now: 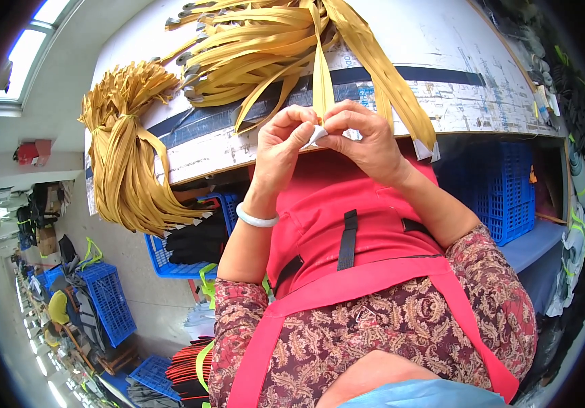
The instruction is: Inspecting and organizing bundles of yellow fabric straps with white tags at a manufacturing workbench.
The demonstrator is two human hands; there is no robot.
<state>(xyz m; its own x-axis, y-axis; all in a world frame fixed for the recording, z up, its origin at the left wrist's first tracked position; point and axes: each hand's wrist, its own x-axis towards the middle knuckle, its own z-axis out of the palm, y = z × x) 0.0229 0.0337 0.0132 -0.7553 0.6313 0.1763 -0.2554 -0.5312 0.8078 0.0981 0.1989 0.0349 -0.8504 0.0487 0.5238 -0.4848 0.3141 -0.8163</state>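
White table [435,41] with a scuffed near edge; 1 dark blue band [442,75] runs left to right near that edge. On the left, 1 tied bundle of yellow strips [119,160] droops over the edge. Farther, toward the middle, lies a heap of yellow strips [245,58] with grey ends; long strips [381,61] right of it hang over the near edge.

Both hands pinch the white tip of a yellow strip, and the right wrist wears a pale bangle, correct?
Wrong wrist: the head view shows the pale bangle on the left wrist. Left hand and right hand do pinch the white tip.
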